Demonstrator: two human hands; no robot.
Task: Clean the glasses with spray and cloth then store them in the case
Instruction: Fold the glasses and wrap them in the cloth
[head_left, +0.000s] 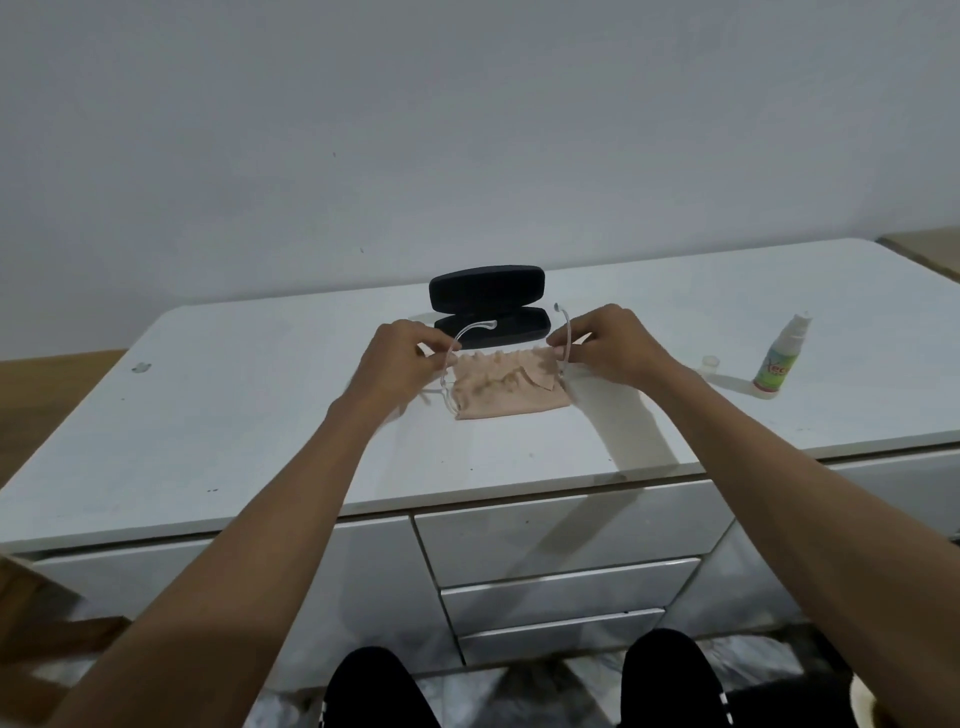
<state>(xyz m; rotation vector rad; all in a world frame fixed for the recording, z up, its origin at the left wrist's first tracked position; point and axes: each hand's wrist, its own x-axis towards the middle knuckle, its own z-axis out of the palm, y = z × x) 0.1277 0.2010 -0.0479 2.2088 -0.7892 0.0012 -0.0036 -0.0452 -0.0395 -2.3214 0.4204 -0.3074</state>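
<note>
Glasses (457, 358), clear-framed, were held over the cloth (506, 387), left hand (402, 358) and right hand (608, 343) each pinching a temple.

- Looks like a room in a home, plain and domestic rather than a workplace.
- A glossy white table (260, 415) stands against a bare pale wall (467, 130), with a stack of white drawers (561, 571) set under its front edge.
- Marbled floor tiles (545, 680) show below, by the person's dark-clad knees.
- On top, only personal bits: an open black glasses case (488, 306), a small spray bottle (776, 358), a beige cloth (511, 389).
</note>
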